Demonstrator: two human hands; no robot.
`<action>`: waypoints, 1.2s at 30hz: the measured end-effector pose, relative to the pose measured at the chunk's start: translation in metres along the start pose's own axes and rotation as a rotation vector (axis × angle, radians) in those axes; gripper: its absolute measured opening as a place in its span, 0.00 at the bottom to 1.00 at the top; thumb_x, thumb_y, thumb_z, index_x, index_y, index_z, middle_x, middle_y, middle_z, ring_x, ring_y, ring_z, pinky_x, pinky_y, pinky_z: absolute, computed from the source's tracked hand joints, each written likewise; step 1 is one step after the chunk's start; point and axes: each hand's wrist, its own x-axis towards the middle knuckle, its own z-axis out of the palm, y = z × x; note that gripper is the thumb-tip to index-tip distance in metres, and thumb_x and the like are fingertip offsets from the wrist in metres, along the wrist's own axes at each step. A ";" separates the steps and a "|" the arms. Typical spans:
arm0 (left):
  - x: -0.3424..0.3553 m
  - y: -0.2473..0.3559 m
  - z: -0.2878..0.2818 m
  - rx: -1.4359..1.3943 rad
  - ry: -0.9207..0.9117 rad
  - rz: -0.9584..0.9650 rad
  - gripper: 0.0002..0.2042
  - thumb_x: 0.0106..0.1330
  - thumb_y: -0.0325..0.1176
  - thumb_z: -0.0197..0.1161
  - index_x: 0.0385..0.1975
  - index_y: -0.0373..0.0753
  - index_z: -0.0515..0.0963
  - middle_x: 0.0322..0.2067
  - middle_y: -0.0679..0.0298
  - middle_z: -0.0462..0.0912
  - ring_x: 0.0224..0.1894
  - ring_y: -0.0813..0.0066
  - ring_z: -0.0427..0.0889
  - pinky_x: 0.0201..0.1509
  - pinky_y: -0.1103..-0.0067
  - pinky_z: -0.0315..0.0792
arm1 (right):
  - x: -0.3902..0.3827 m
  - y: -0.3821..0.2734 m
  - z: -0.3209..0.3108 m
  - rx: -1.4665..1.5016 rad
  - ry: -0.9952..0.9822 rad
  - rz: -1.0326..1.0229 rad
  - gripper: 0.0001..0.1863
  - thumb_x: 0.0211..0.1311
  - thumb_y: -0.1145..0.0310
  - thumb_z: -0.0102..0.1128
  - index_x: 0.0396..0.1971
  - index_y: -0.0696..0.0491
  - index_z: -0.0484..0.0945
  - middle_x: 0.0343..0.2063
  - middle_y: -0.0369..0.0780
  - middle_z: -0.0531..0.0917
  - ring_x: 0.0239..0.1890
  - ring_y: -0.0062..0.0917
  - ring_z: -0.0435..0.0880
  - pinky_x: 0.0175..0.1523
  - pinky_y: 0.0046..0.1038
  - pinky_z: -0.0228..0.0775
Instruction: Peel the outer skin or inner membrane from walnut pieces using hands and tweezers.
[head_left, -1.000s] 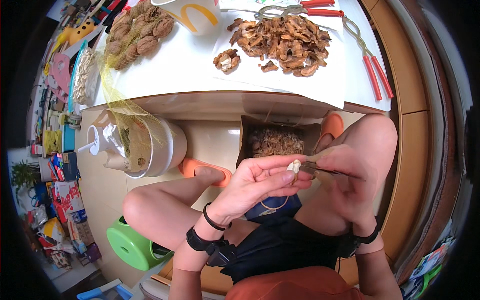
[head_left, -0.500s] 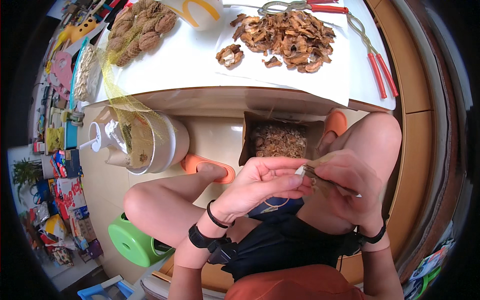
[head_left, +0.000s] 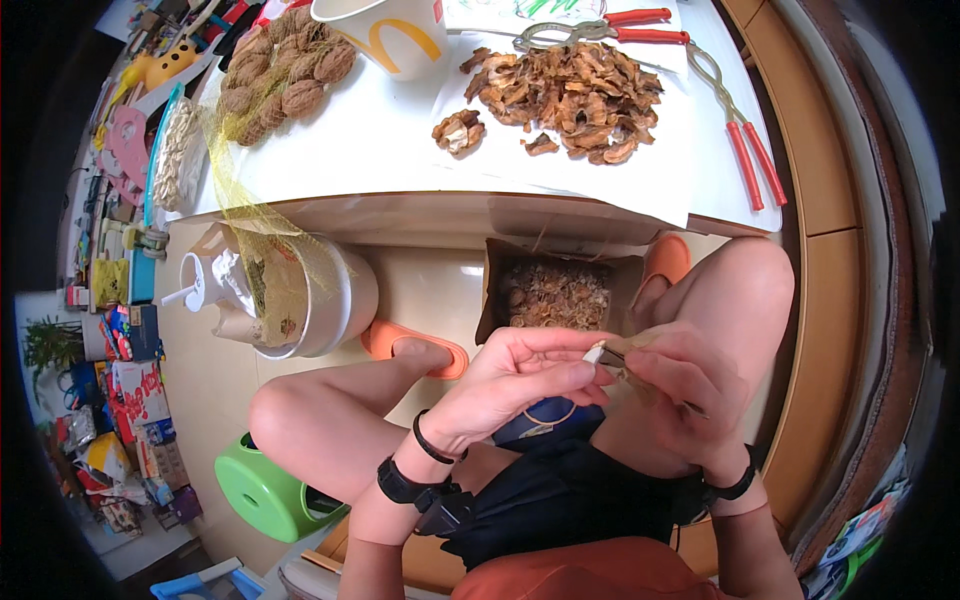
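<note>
Out between the bare, bent thighs (head_left: 735, 300), a small, whitish, wedge-shaped piece of nut kernel (head_left: 594, 355) is pinched by the thumb and fingertips of the left hand (head_left: 530, 375), while a slim metal tool (head_left: 614, 351) is gripped by the bent fingers of the right hand (head_left: 690, 385), blurred; its tip is held right by the piece, though contact cannot be confirmed. Working room is bounded by the thighs at either side and, ahead, by the front edge of a glossy white table (head_left: 370, 175); beige tiled floor (head_left: 430, 285) is seen between a round white bin (head_left: 355, 300) and an open-topped brown cardboard box (head_left: 628, 290). Space just beyond the fingertips is taken up by that box, with broken shell fragments (head_left: 555, 290) piled inside, and the left flank is occupied by the bin, where yellow mesh netting (head_left: 260, 220) is draped down from the tabletop. Up there, rough, round brown walnuts (head_left: 300, 98) are bunched near a tapered white paper cup (head_left: 395, 40), and two red-handled metal crackers (head_left: 743, 160) are laid out around a ragged heap of thin, curled brown flakes (head_left: 575, 100), a wrinkled, lumpy walnut kernel (head_left: 458, 133) being set apart on its left.
</note>
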 end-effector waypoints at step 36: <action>0.004 -0.006 0.007 -0.116 0.031 0.050 0.10 0.62 0.25 0.48 0.42 0.32 0.67 0.40 0.53 0.75 0.44 0.67 0.75 0.50 0.76 0.69 | -0.006 0.005 0.017 0.067 0.259 0.117 0.12 0.42 0.86 0.55 0.30 0.62 0.72 0.27 0.45 0.77 0.30 0.33 0.77 0.35 0.27 0.69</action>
